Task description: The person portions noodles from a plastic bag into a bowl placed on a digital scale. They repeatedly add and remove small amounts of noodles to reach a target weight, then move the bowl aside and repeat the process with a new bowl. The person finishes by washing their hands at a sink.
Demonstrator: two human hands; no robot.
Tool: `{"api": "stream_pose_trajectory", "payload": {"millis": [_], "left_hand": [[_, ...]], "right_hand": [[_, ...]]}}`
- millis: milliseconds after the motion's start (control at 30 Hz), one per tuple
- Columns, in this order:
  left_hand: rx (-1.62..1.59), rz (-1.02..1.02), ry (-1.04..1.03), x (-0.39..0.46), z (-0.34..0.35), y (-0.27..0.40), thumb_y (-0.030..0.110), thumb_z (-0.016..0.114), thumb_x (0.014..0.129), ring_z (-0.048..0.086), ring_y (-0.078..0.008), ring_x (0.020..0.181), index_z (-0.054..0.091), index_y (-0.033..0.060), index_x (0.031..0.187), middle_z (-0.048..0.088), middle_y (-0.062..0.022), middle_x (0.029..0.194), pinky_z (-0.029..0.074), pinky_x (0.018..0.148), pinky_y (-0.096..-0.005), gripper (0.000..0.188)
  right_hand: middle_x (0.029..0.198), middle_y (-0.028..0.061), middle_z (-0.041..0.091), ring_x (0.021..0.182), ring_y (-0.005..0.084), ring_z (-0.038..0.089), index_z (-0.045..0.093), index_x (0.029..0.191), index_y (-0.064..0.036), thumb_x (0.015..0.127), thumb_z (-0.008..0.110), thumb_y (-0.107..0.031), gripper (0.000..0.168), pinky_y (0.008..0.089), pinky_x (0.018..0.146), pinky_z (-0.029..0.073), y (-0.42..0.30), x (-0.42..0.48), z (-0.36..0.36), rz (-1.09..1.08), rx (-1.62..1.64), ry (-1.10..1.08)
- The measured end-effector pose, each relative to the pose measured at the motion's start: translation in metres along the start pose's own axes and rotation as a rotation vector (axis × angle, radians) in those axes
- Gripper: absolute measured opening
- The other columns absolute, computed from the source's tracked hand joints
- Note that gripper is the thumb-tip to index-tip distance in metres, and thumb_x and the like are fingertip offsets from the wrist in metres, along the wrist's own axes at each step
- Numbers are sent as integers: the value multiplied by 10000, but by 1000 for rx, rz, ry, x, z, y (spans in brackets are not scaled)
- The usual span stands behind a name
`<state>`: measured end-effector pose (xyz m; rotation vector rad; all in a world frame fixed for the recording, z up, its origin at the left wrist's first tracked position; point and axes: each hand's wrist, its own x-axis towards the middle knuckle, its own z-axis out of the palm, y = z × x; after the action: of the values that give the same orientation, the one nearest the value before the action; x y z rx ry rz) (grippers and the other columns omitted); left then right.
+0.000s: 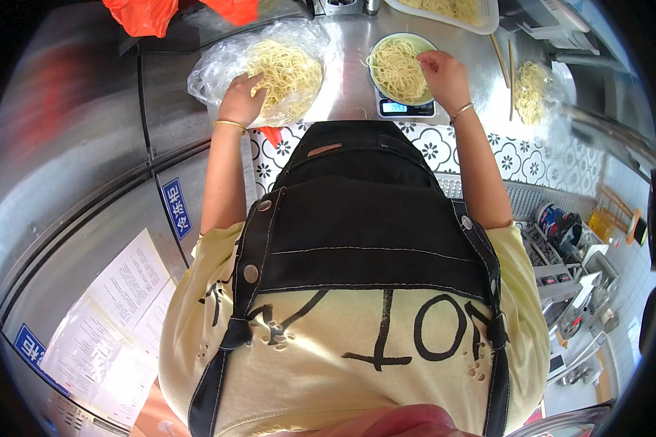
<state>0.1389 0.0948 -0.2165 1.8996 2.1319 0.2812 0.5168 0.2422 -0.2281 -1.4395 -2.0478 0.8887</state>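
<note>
A clear plastic bag (213,71) lies spread on the left of the steel counter, with a heap of pale noodles (287,71) in it. My left hand (243,98) rests at the left edge of this heap, fingers apart. To the right, a bowl (422,43) full of noodles (396,68) sits on a digital kitchen scale (407,111) whose display is lit. At the bowl's right rim is my right hand (444,76), its fingertips drawn together over the noodles. Whether a strand is pinched between them is too small to tell.
A white plastic basket (489,24) of noodles stands at the back. Two wooden sticks (511,82) and another bagged noodle portion (531,93) lie on the right. Orange-red plastic bags (142,16) hang at upper left. Steel cabinet doors (76,125) flank my left side.
</note>
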Motion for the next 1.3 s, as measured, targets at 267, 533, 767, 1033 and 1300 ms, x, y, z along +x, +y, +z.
{"api": "stream_pose_trajectory", "payload": {"millis": [267, 533, 767, 1033, 1300], "left_hand": [[-192, -15, 59, 16, -36, 48, 192, 610, 827, 596, -263, 905, 633, 101, 1101, 611, -136, 1036, 475, 774, -341, 289], [-399, 106, -3, 22, -37, 93, 179, 596, 849, 599, -218, 931, 628, 108, 1104, 599, -113, 1056, 490, 784, -320, 267], [-622, 359, -191, 63, -39, 154, 236, 582, 879, 580, -215, 980, 601, 99, 1139, 585, -105, 1090, 467, 856, -317, 294], [-1284, 528, -365, 134, -23, 233, 358, 574, 889, 550, -134, 981, 530, 11, 1190, 592, -83, 1079, 429, 870, -271, 462], [-1357, 716, -737, 159, -31, 253, 346, 751, 752, 556, -90, 936, 583, 25, 1117, 615, -26, 1017, 455, 832, -243, 515]], "right_hand": [[882, 152, 653, 805, 302, 631, 638, 1010, -79, 759, 601, -174, 270, 363, 728, 504, 6, 16, 29, -122, -158, -229], [1052, 161, 623, 969, 303, 597, 546, 1174, -111, 651, 645, -339, 579, 404, 843, 478, -21, 23, 22, 85, -650, -544], [1012, 156, 637, 949, 312, 597, 647, 1001, -75, 662, 642, -295, 404, 406, 844, 470, -8, 28, 15, -52, -505, -428], [826, 171, 646, 779, 337, 616, 646, 872, -31, 670, 664, -195, 260, 394, 699, 498, -103, 20, -83, -138, -281, -213], [967, 145, 599, 827, 320, 584, 588, 1039, -54, 716, 634, -37, 326, 320, 704, 476, -135, 16, -121, -375, -417, -39]]}}
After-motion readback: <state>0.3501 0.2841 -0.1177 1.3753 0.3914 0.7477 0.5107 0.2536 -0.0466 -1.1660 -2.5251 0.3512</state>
